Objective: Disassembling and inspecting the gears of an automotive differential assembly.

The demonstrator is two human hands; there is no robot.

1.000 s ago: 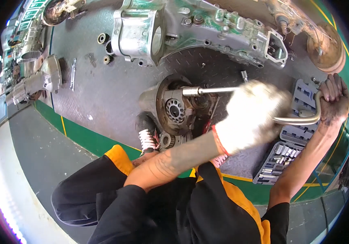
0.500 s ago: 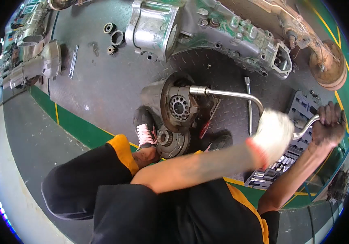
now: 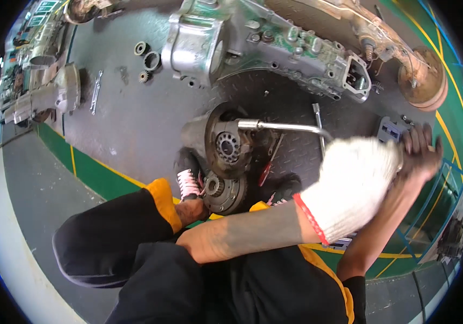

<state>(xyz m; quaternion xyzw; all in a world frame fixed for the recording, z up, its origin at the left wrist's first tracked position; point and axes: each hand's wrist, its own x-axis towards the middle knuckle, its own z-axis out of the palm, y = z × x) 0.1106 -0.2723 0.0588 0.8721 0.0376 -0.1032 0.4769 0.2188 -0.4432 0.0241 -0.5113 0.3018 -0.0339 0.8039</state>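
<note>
A shiny speed brace (image 3: 291, 127) runs sideways from a round, flanged metal gear housing (image 3: 205, 139), its socket end (image 3: 249, 124) against the housing's upper right side. My left hand (image 3: 353, 175), in a white knitted glove with a red cuff, is closed round the brace's crank. Beyond it my bare, blackened right hand (image 3: 419, 154) has its fingers curled at the brace's far end; the glove hides most of that grip. A ring with several holes (image 3: 227, 147) shows in the housing's face. Below the housing lies a toothed gear assembly (image 3: 226, 191), near my shoe (image 3: 188, 178).
A big silver gearbox casing (image 3: 264, 46) lies ahead, a rusty axle with a drum (image 3: 423, 81) at far right. Small gears (image 3: 150, 60) and a wrench (image 3: 96, 93) are on the floor. A red-handled screwdriver (image 3: 265, 174), a long bar (image 3: 318, 119) and a socket case (image 3: 391, 129) lie nearer.
My gloved left hand has swung nearer with the brace's crank and now covers much of the socket case. The right hand has shifted slightly left. The whole view has shifted a little.
</note>
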